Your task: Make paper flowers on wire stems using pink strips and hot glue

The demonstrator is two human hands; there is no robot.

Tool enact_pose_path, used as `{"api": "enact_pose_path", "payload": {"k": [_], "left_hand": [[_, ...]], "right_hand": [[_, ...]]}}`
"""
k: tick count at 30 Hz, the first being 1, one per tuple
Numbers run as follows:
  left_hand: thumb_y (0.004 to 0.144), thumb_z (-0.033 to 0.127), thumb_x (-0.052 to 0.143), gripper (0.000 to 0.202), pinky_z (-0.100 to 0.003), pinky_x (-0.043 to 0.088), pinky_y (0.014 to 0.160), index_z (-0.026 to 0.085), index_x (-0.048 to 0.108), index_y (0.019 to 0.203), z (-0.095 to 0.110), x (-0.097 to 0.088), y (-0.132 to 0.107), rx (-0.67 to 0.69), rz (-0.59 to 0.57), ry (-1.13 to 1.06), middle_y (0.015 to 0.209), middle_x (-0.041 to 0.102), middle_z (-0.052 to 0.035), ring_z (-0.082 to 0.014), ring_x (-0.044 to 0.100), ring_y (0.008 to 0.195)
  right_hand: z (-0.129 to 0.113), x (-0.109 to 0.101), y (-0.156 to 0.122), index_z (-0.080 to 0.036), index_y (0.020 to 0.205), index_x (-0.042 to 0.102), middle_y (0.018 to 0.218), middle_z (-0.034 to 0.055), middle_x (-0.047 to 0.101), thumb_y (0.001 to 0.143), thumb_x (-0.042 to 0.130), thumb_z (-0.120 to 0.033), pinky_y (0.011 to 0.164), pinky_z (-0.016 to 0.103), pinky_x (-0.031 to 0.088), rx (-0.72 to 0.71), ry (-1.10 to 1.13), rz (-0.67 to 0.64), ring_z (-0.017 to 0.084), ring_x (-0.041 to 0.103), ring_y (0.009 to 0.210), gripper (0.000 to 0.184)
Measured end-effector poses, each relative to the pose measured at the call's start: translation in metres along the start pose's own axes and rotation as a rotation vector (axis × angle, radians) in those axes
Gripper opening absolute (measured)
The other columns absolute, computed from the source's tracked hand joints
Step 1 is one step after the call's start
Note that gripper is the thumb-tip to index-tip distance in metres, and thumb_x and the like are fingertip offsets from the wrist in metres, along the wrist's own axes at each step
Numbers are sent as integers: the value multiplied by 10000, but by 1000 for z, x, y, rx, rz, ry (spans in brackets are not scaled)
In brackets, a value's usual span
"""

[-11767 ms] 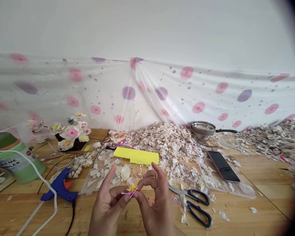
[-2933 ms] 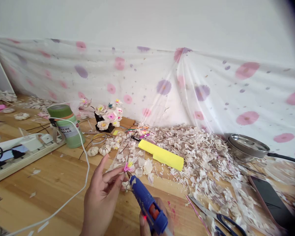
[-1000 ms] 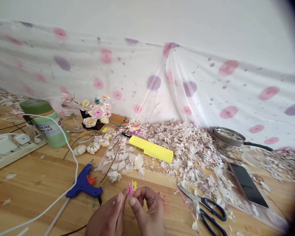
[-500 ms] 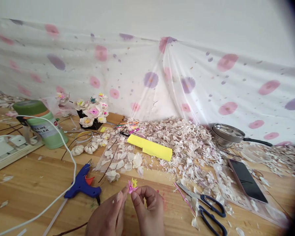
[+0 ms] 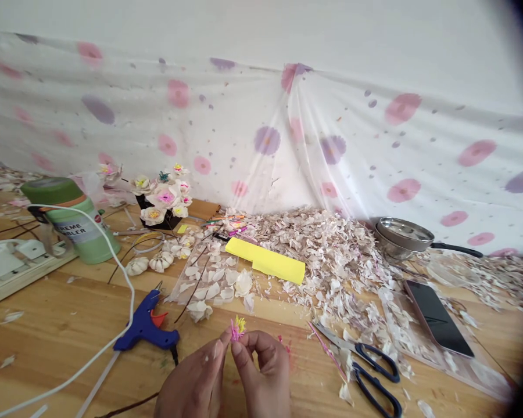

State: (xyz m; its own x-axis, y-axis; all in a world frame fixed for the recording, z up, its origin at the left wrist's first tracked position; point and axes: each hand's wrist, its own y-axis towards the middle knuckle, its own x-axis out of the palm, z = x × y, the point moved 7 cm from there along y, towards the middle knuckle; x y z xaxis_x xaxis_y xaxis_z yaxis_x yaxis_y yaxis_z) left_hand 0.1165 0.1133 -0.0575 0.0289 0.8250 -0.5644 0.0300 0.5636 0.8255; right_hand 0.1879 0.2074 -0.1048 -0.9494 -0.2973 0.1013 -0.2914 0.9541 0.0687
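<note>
Low in the middle of the view, a small fringed flower centre [image 5: 236,330], pink around yellow strands, is pinched between my two hands. My left hand [image 5: 196,377] is closed, its thumb and fingertips against the left side of the pink fringe. From the right, my right hand [image 5: 264,368] grips the base with thumb and bent forefinger. A thin brown stem [image 5: 131,404] runs under my left hand; whether it joins the flower centre is hidden. Left of the hands lies a blue glue gun [image 5: 146,328], and on the right are open scissors [image 5: 361,363].
Dried garlic skins [image 5: 322,249] are heaped behind, with yellow paper [image 5: 265,260] in front. A phone [image 5: 439,318] and a pan [image 5: 405,235] sit right. A green tumbler [image 5: 76,223], power strip [image 5: 21,267], white cable [image 5: 128,278] and potted artificial flowers [image 5: 163,197] stand left.
The pink fringe has gone from spread outwards to more upright and gathered around the yellow strands. My left hand has shifted slightly right; my right hand is almost still.
</note>
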Motion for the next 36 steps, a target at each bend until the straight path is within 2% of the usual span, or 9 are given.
{"api": "enact_pose_path", "payload": {"k": [3, 6, 10, 13, 17, 21, 27, 32, 36], "left_hand": [[892, 10, 440, 636, -204, 551, 758, 95, 162, 1459, -1, -2, 2, -19, 43, -8, 880, 743, -104, -162, 714, 731], [917, 86, 450, 561, -185, 559, 717, 139, 256, 1441, -5, -3, 3, -106, 38, -22, 865, 747, -87, -164, 714, 754], [923, 147, 471, 522, -199, 581, 685, 229, 312, 1413, -17, 3, -3, -466, -2, -227, 919, 747, -46, -164, 710, 795], [898, 198, 535, 562, -232, 601, 667, 258, 311, 1410, -24, 7, -12, -757, 87, -484, 972, 738, -46, -177, 712, 807], [864, 268, 598, 595, -234, 610, 625, 282, 334, 1397, -30, 12, -17, -979, 140, -727, 923, 735, -35, -171, 713, 730], [824, 282, 653, 623, -227, 608, 621, 280, 362, 1374, -37, 11, -18, -1082, 161, -797, 869, 729, -25, -166, 708, 678], [781, 324, 695, 665, -250, 607, 631, 267, 377, 1361, -35, 9, -19, -1111, 223, -816, 859, 729, -36, -181, 705, 692], [670, 335, 792, 829, -250, 590, 601, 258, 370, 1379, -34, 8, -17, -1320, 232, -862, 838, 723, -39, -190, 690, 654], [593, 291, 840, 905, -245, 572, 553, 286, 382, 1373, -36, 4, -4, -1407, 301, -1031, 787, 702, -13, -166, 654, 567]], "right_hand": [[0, -1, 3, -159, 581, 662, 533, 5, 569, 723, 699, -401, 512, 230, 437, -23, -1, -15, 135, 507, 527, 283], [3, -1, 5, -153, 616, 679, 556, 17, 600, 753, 678, -360, 528, 231, 461, -40, -24, -106, 144, 542, 540, 249], [8, -2, 7, -152, 657, 682, 606, 24, 628, 779, 654, -331, 570, 229, 472, -6, -15, -182, 146, 565, 582, 219], [6, 1, 7, -157, 663, 675, 617, 21, 634, 781, 656, -329, 598, 233, 469, 25, 39, -206, 152, 577, 610, 209], [-1, 7, 6, -162, 664, 643, 610, 16, 631, 807, 633, -343, 627, 262, 476, 62, 169, -242, 159, 585, 599, 231], [-1, 5, 8, -161, 678, 627, 627, 20, 636, 816, 627, -332, 633, 264, 464, 62, 149, -270, 159, 572, 609, 219], [10, -5, 8, -167, 676, 625, 643, 8, 596, 789, 657, -338, 628, 247, 448, 36, 103, -199, 153, 539, 639, 208], [15, -1, 7, -166, 727, 634, 696, 25, 602, 802, 637, -373, 675, 272, 443, 69, 96, -210, 172, 537, 693, 221], [19, 7, 6, -167, 761, 627, 718, 24, 594, 808, 626, -369, 689, 277, 437, 100, 112, -266, 175, 527, 713, 207]]}}
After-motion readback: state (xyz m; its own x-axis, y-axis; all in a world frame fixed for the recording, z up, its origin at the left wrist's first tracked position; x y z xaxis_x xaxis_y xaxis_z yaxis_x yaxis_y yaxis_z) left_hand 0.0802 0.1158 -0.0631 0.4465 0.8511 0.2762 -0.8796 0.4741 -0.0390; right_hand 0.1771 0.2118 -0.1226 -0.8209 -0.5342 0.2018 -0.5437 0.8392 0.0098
